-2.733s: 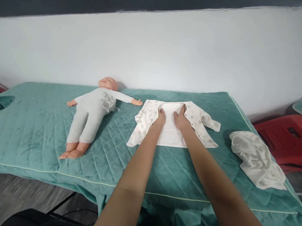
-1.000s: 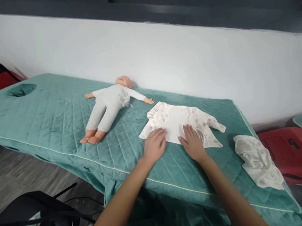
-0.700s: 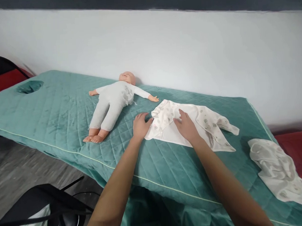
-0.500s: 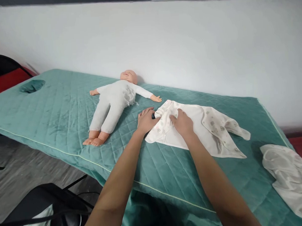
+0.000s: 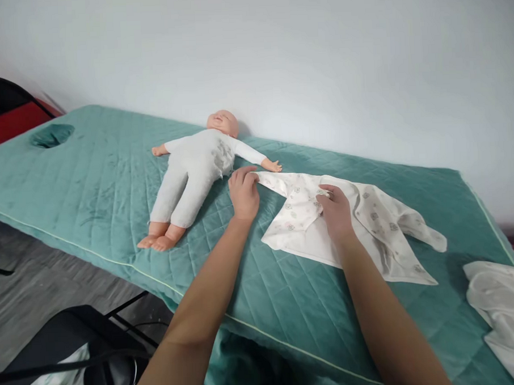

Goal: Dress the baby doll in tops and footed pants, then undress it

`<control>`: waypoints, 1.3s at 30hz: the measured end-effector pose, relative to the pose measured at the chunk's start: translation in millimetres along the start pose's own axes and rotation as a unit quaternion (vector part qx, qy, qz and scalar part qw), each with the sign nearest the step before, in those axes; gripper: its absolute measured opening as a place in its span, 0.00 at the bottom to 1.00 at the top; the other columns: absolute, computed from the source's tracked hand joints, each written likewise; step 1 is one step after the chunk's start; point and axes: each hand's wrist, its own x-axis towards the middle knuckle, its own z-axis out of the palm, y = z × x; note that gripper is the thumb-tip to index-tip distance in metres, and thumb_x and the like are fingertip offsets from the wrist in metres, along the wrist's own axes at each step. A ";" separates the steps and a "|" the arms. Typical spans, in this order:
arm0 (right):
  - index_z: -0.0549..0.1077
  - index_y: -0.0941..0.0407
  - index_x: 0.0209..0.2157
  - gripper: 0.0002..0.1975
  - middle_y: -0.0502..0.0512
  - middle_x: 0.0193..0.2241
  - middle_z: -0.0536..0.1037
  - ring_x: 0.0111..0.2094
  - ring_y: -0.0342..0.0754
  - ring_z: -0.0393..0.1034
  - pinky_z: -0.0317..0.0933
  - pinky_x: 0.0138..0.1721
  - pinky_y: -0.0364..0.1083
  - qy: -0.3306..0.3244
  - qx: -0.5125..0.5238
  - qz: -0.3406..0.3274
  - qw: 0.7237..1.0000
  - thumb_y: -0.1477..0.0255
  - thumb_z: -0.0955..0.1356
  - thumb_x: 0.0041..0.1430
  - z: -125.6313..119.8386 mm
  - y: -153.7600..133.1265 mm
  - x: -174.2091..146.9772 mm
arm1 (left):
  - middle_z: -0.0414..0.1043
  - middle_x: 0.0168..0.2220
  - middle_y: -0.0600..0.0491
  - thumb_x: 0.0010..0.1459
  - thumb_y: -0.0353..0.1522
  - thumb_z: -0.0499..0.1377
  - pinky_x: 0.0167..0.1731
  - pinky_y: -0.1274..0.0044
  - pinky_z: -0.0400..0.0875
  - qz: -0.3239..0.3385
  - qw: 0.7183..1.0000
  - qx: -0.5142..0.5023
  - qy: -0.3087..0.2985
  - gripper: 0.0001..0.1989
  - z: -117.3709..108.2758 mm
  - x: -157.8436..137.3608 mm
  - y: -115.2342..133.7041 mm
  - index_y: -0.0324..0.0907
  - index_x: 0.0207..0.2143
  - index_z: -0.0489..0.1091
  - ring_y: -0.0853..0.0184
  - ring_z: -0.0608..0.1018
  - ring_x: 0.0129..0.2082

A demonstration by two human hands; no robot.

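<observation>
A white baby shirt (image 5: 300,213) with a small print lies spread with its front open on the green quilted bed cover (image 5: 252,283). My left hand (image 5: 244,193) is closed on the cuff of its left-side sleeve, which is drawn out straight. My right hand (image 5: 336,209) pinches the shirt's front edge near the neckline. To the left of my hands a baby doll (image 5: 196,167) lies on its back, arms spread, its white cloth body frayed at one side. The doll's hand rests just beyond the sleeve end.
A crumpled white cloth (image 5: 505,312) lies at the bed's right end. The bed has a face hole (image 5: 52,135) at the left and stands against a white wall (image 5: 277,61). A black chair (image 5: 76,342) holding a printed packet stands at the lower left.
My left hand has taken hold of the sleeve cuff and pulled the sleeve out leftward, flat. My right hand has closed on the front edge. The view has shifted slightly.
</observation>
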 end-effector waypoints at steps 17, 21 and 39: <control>0.68 0.53 0.57 0.27 0.55 0.45 0.78 0.37 0.52 0.72 0.69 0.43 0.52 -0.064 -0.124 -0.022 0.990 0.67 0.64 0.54 3.1 -5.1 -4.9 | 0.74 0.47 0.39 0.63 0.42 0.58 0.52 0.60 0.67 -0.215 0.969 0.111 -0.043 0.14 -11.6 -14.5 8.7 0.42 0.44 0.69 0.49 0.74 0.51; 0.67 0.53 0.58 0.27 0.54 0.40 0.78 0.32 0.52 0.72 0.69 0.43 0.53 -0.077 -0.157 -0.022 0.984 0.69 0.63 0.55 2.2 -10.6 -7.2 | 0.76 0.46 0.42 0.61 0.37 0.59 0.52 0.62 0.68 -0.191 0.973 0.075 -0.106 0.11 -5.1 -12.1 0.5 0.43 0.44 0.70 0.51 0.76 0.49; 0.68 0.53 0.57 0.27 0.57 0.47 0.78 0.39 0.53 0.74 0.72 0.38 0.51 -0.086 -0.080 0.014 0.993 0.69 0.64 0.53 1.6 -12.5 -6.5 | 0.76 0.42 0.49 0.67 0.33 0.53 0.49 0.70 0.70 -0.032 0.989 -0.073 -0.128 0.09 -28.6 -34.5 35.0 0.44 0.42 0.72 0.63 0.76 0.45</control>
